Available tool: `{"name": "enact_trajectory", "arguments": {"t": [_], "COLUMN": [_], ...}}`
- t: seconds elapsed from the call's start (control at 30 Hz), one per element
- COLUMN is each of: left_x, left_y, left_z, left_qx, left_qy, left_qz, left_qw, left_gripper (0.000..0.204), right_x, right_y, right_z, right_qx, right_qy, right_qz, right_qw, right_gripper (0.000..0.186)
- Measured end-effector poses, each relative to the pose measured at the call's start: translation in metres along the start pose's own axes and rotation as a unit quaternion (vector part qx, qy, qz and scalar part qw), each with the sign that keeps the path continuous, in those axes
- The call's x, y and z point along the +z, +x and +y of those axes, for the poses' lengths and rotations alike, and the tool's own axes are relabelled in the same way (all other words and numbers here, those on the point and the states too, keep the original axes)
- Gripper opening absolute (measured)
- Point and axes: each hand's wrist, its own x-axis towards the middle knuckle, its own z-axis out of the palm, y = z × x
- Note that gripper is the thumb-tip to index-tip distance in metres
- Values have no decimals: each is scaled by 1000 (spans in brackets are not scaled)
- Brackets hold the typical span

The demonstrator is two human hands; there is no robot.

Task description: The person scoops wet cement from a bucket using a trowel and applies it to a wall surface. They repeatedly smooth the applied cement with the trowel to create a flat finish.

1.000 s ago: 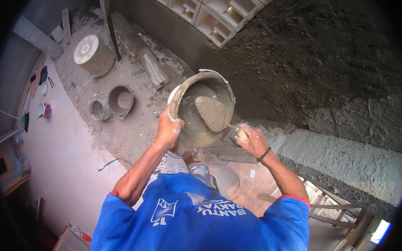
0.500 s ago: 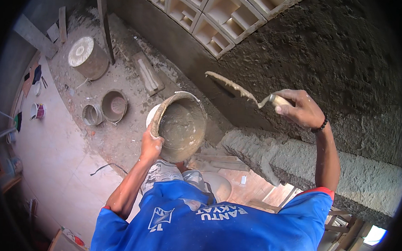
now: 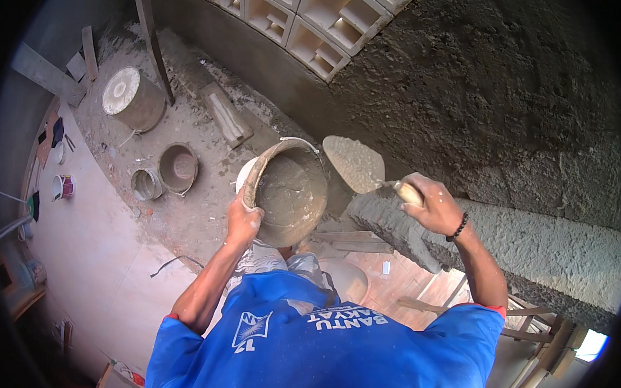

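Note:
My left hand (image 3: 244,222) grips the rim of a bucket (image 3: 255,172) at its left side, fingers hidden over the edge. Wet grey mortar (image 3: 293,186) lies inside the tilted bucket, and a white wire handle arcs over its far rim. In my right hand (image 3: 431,205), closed round a pale wooden handle, is a trowel (image 3: 354,164). Its broad blade faces up, smeared with mortar, just right of the bucket's far rim and apart from it. Beyond the trowel rises a wall (image 3: 481,97) with rough, dark, wet plaster.
A rough concrete ledge (image 3: 516,234) runs below the wall on the right. Pale ventilation blocks (image 3: 324,45) sit in the wall ahead. On the floor at left stand a large lidded bucket (image 3: 138,100), an open bucket (image 3: 178,167) and a small pail (image 3: 146,184). A post (image 3: 151,41) stands behind them.
My right hand has come down and nearer with the trowel, away from the wall toward the bucket. The blade, edge-on before, now shows its flat face. My left hand still holds the bucket.

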Motion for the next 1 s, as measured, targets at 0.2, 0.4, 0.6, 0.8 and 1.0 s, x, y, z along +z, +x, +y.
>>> {"name": "enact_trajectory", "arguments": {"t": [0.2,0.4,0.6,0.8,1.0], "left_x": [26,57,61,65,56], "left_y": [-13,-31,-48,-61,-69], "left_z": [44,73,75,67,43], "left_qx": [1,40,33,29,3], "left_qy": [-11,-56,-59,-97,-117], "left_qz": [-58,-85,-91,-65,-21], "left_qw": [998,994,994,993,993], "left_gripper": [69,65,67,66,65], "right_x": [89,145,161,131,47], "right_y": [12,-4,-38,-51,-54], "right_z": [-12,22,40,29,-15], "right_qx": [36,38,27,42,-5], "right_qy": [-296,-132,8,-33,38], "right_qz": [1,-42,15,6,-14], "right_qw": [954,990,999,999,999], "right_gripper": [36,41,44,38,39]}}
